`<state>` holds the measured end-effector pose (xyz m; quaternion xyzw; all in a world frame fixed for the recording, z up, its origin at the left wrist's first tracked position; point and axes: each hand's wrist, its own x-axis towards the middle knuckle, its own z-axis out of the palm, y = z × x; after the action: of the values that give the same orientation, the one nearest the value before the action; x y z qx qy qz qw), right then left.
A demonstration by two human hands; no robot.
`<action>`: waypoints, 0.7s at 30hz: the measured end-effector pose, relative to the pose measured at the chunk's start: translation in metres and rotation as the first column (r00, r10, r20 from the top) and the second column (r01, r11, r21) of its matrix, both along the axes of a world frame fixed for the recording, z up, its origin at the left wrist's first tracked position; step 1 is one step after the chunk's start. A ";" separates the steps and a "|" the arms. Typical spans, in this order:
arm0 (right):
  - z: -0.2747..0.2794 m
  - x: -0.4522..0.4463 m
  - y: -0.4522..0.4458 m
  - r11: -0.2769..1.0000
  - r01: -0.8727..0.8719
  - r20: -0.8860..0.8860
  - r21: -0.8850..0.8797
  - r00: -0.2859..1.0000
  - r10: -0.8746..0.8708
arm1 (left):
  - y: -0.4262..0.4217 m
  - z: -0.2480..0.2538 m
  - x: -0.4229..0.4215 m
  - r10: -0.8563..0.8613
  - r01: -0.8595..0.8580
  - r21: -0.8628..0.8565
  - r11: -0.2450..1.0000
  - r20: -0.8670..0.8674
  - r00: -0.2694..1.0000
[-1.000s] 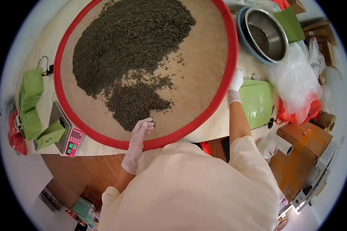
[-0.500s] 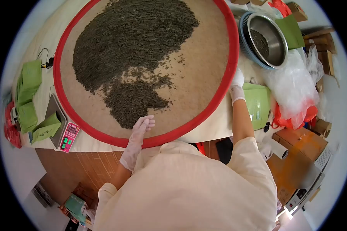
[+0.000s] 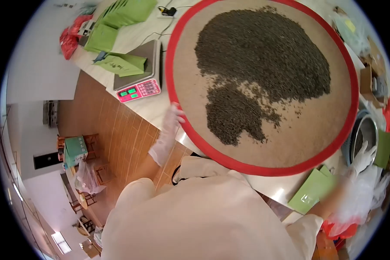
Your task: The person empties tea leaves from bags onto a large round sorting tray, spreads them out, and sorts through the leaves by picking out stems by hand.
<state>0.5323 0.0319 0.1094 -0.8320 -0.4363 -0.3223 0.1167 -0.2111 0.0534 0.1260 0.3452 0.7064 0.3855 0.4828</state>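
Note:
A large round tray (image 3: 194, 138) with a red rim and tan bed carries dark loose tea leaves (image 3: 264, 52), with a smaller heap (image 3: 234, 115) nearer me. My left hand (image 3: 174, 116), in a pale translucent glove, is at the tray's left rim, fingers stretched towards it; whether it presses on the rim I cannot tell. Far to the right, my gloved right hand (image 3: 363, 159) reaches over the near edge of a metal bowl (image 3: 372, 130), fingers apart. The bowl sits in a blue basket (image 3: 347, 149). Nothing shows in either hand.
Left of the tray, a digital scale (image 3: 139, 89) bears a green pouch (image 3: 121, 64). More green pouches (image 3: 128, 13) stand behind it. A flat green pouch (image 3: 310, 188) lies at the front right, near clear plastic bags (image 3: 359, 199). A black plug (image 3: 168, 11) trails cables.
The view has turned left, so the tray appears further right. My left hand has moved from above the tray's near edge to its left rim. My right hand has gone from the right rim to the bowl.

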 end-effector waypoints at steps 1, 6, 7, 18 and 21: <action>0.009 -0.034 0.010 1.000 0.001 -0.057 0.013 0.998 0.000 | 0.003 -0.017 -0.050 0.075 -0.066 0.115 0.991 -0.073 0.995; 0.026 -0.214 0.045 0.907 -0.377 -0.334 0.186 0.844 0.419 | 0.087 0.058 -0.226 0.409 -0.351 0.297 0.888 -0.160 0.898; 0.016 -0.244 0.047 0.898 -0.407 -0.348 0.167 0.828 0.440 | 0.110 0.057 -0.281 0.495 -0.442 0.302 0.845 -0.124 0.860; -0.070 -0.492 0.022 0.720 -0.686 -0.766 -0.106 0.517 0.381 | 0.255 0.086 -0.469 0.087 0.022 0.297 0.955 -0.349 0.933; -0.066 -0.524 0.011 0.614 -0.757 -0.744 -0.224 0.539 0.394 | 0.280 0.062 -0.512 -0.126 0.260 0.316 0.913 -0.387 0.913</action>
<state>0.0082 0.0430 0.0434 -0.6827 -0.6995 0.1679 0.1277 -0.7231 0.3332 0.1880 0.5614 0.6614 0.3887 0.3104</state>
